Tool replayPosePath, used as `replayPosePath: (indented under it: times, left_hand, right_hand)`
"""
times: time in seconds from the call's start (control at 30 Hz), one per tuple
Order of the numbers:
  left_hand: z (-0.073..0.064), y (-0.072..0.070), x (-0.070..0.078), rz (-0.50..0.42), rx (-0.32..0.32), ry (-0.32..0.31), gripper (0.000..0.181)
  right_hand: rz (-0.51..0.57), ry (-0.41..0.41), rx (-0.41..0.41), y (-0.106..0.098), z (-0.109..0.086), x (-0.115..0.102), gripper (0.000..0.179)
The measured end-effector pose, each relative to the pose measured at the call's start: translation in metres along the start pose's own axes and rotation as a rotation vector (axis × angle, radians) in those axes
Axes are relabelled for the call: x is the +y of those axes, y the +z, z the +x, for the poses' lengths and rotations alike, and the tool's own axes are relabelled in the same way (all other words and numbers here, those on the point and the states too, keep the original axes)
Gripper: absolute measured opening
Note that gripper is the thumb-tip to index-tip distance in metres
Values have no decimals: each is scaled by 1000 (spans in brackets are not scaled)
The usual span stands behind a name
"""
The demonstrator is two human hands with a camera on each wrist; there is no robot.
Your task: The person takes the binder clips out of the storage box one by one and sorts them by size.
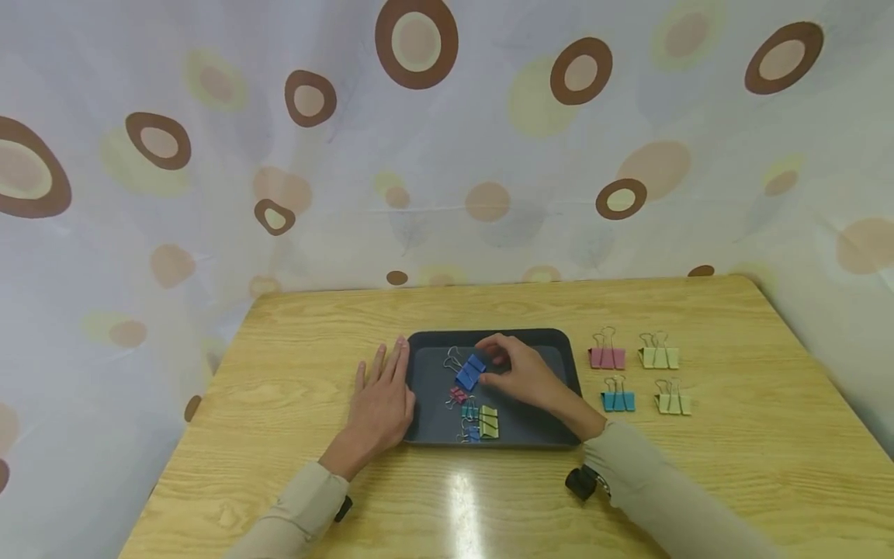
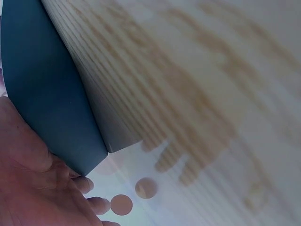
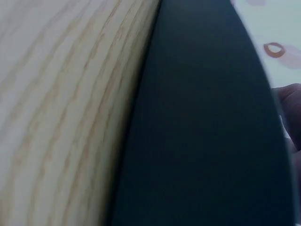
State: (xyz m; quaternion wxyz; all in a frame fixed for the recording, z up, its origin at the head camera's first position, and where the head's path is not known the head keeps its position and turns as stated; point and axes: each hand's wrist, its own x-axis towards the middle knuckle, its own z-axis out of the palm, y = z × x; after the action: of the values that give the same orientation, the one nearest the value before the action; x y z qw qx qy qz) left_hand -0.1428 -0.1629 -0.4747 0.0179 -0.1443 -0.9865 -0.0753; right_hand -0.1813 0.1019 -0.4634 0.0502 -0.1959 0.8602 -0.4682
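A dark tray lies on the table with several binder clips in it. My left hand rests along the tray's left side with straight fingers; the left wrist view shows the palm beside the tray's outer wall. Over the tray, my right hand has thumb and fingers parted, the fingertips right at the edge of a large blue binder clip. Just below that clip lie a small pink binder clip, a small teal one, a yellow one and a small blue one.
To the tray's right, on the wooden table, stand a pink binder clip, a blue one and two pale yellow ones, one at the back and one in front. A patterned curtain hangs behind the table.
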Motion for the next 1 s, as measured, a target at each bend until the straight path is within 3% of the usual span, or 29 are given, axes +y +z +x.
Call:
replayPosePath:
  times: [0.17,0.5,0.77,1.0]
  left_hand:
    - [0,1,-2,-8,-2,-4,65]
    - [0,0,-3,9,-18,-12,67]
    - [0,-1,-1,9,-25,-11,67]
    - [0,-1,-1,9,-13,-11,67]
  right_hand:
    - [-44,26,-24,10,10,1,45]
    - [-161,-4,-76,23,21,3,43]
    - [-152,61,-82,22,20,1,34]
    - [-136,30,-41,18,16,3,25]
